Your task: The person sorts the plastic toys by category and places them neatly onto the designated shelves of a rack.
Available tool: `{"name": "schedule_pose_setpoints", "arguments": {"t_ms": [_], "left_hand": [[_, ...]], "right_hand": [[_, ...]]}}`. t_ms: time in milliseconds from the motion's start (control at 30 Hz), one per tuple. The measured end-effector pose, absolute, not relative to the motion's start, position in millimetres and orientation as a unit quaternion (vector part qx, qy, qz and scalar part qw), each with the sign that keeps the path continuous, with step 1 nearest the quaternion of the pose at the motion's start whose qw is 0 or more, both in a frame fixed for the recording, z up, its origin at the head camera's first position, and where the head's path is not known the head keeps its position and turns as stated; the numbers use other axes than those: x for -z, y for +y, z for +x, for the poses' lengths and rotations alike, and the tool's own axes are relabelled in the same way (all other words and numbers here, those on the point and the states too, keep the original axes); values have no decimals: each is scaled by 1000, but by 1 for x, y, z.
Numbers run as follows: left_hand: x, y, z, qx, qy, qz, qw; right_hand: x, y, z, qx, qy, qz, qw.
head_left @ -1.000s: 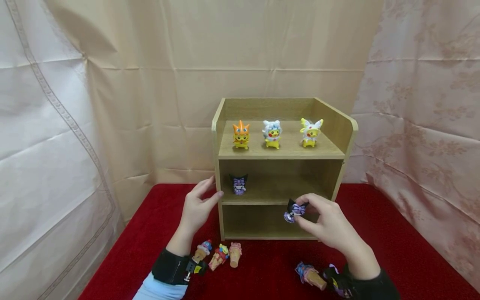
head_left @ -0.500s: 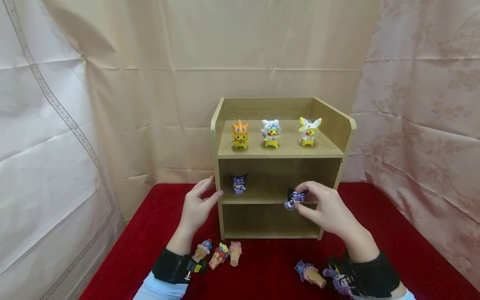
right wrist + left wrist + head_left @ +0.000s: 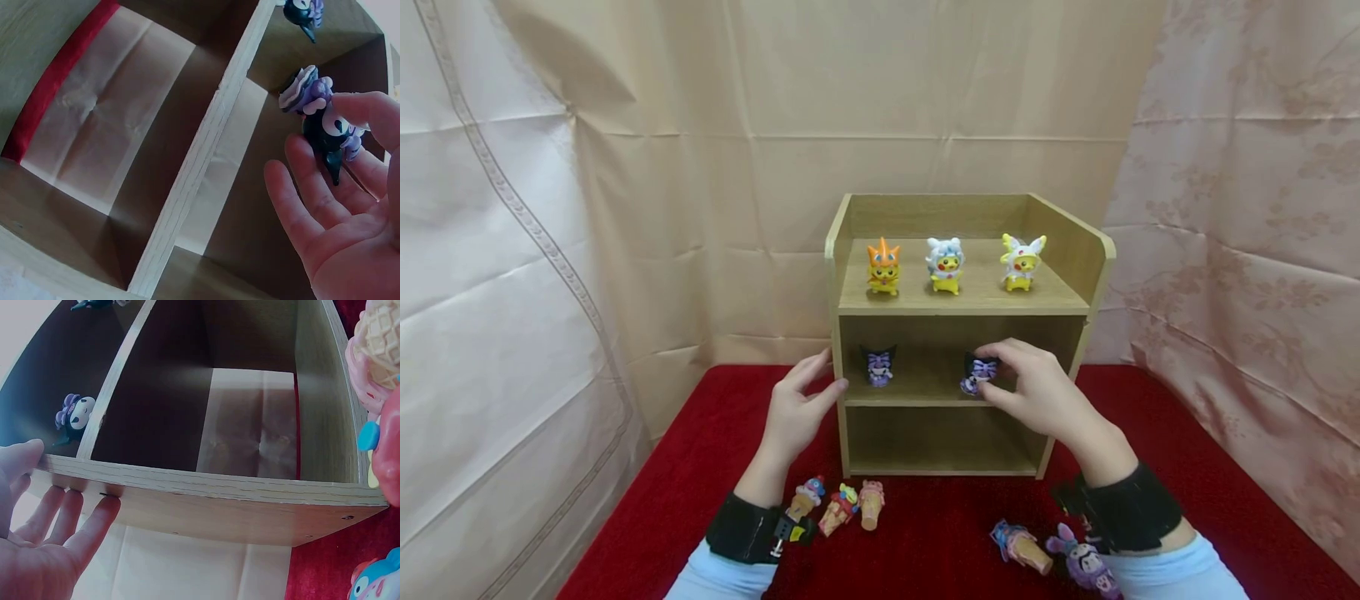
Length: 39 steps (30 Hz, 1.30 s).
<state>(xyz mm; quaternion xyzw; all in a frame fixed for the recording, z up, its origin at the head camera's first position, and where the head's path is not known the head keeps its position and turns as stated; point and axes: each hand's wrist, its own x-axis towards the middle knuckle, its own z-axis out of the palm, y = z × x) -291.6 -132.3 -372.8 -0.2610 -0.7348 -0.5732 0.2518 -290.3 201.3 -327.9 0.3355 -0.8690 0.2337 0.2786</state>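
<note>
Red cloth (image 3: 947, 533) lies under a wooden shelf (image 3: 962, 312), with a cream curtain (image 3: 737, 100) behind. Three yellow figures (image 3: 946, 277) stand in a row in the top tier (image 3: 912, 258). One purple figure (image 3: 878, 367) stands at the left of the middle compartment (image 3: 925, 367); toward the right, at its mouth, the right hand (image 3: 1037, 385) pinches a tilted second figure (image 3: 977, 375) between thumb and fingers. Whether that one touches the board (image 3: 917, 403) I cannot tell. Fingers spread, the left hand (image 3: 795, 410) touches the shelf's left wall (image 3: 844, 442). Three cones (image 3: 838, 510) lie at front left; a fourth cone (image 3: 1025, 548) and a long-eared figure (image 3: 1084, 562) lie near the right sleeve (image 3: 1180, 571).
</note>
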Motion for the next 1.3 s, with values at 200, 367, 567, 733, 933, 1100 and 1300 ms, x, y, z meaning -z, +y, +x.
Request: {"name": "schedule_pose_setpoints", "arguments": {"t_ms": [200,367,567,733,933,1100,1300], "left_hand": [[374,-133,-293,574,-733,-262,254],[375,-133,-293,574,-732,-262,255],[375,-134,-292,573,-737,-259,250],[375,-135,-291,573,-737,-258,250],[375,-134,-292,570,-736,-263,252],[374,-133,-293,569,-735,-268,255],[373,-132,-293,570,-737,-261,253]], "right_hand": [[324,197,-297,-230,-877,329,263],[321,194,-301,-227,-884,325,247],[319,190,-307,-215,-894,317,230],[318,186,-314,-199,-897,317,234],[318,185,-320,-196,-901,312,227],[321,183,-325,-190,-901,318,226],[321,178,-329,-185,-902,323,218]]}}
